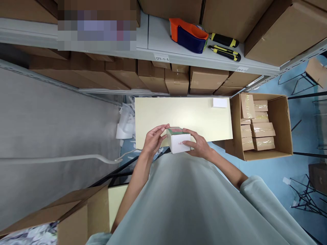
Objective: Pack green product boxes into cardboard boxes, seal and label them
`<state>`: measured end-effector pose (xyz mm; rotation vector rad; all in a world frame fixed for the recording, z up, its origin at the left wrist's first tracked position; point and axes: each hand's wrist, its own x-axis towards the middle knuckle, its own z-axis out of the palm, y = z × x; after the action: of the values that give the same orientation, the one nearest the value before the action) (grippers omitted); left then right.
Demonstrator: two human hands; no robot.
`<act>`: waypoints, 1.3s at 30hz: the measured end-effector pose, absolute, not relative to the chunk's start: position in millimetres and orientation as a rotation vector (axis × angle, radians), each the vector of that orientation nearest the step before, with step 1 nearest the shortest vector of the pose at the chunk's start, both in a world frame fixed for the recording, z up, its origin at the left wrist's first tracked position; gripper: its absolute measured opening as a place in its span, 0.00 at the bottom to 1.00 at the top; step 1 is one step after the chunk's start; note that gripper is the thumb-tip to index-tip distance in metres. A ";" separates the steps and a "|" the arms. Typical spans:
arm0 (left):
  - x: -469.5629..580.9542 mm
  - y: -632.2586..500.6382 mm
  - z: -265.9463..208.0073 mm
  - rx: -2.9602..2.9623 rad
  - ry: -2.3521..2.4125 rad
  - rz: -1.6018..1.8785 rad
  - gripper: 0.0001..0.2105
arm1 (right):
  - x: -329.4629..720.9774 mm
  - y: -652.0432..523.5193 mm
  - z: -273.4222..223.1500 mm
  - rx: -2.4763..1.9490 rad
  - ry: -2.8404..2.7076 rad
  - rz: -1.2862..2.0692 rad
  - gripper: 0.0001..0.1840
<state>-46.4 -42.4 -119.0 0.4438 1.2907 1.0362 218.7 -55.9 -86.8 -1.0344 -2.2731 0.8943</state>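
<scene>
A small white box [180, 143] with a green and reddish top is held in front of my body, over the near edge of the table. My right hand [200, 145] grips it from the right, thumb on the white face and fingers at the top edge. On the other side, my left hand [154, 139] has its thumb and fingers closed at the box's left edge and upper corner. Faint red lettering shows on the white face, too small to read. The underside of the box is hidden.
The cream table [153, 114] bears a white box [219, 102] at its far right. An open carton [281, 126] with several taped brown boxes stands right. Beyond are shelves with cartons, an orange-and-blue tape dispenser [190, 36] and utility knives [224, 52]. Another open carton [94, 214] is lower left.
</scene>
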 end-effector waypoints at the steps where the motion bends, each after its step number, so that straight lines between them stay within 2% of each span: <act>1: -46.6 -42.6 -120.1 0.450 1.294 1.028 0.25 | 218.3 -53.3 -86.0 -1.020 -2.211 0.904 0.19; 7: -48.3 -44.2 -130.6 0.464 1.310 0.955 0.24 | 208.4 -32.3 -72.8 -1.115 -1.955 1.008 0.32; 11: -48.3 -49.4 -127.2 0.491 1.255 0.808 0.30 | 201.2 -7.0 -69.6 -1.333 -1.754 1.067 0.35; 15: -47.7 -59.3 -118.3 0.523 1.178 0.715 0.36 | 203.8 28.5 -93.3 -1.597 -1.444 1.222 0.30; 19: -49.0 -66.1 -117.3 0.542 1.093 0.802 0.36 | 206.2 46.5 -131.6 -1.817 -1.004 1.695 0.23; 25: -58.1 -62.6 -128.1 0.585 1.187 0.845 0.34 | 186.8 27.0 -171.7 -1.826 -0.492 2.070 0.25; 30: -76.3 -62.7 -146.5 0.523 1.211 0.882 0.34 | 168.6 25.8 -184.2 -1.828 -0.424 2.043 0.25; 35: -105.1 -66.9 -178.6 0.394 1.338 0.987 0.34 | 140.6 52.9 -188.6 -1.843 -0.565 1.917 0.23; 39: -132.9 -67.2 -206.8 0.288 1.442 1.051 0.35 | 96.8 84.1 -193.5 -1.748 -0.749 1.944 0.22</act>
<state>-132.9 -67.2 -206.8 0.2880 1.4423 1.0511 96.8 84.1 -193.5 -1.7478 -0.7492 1.9441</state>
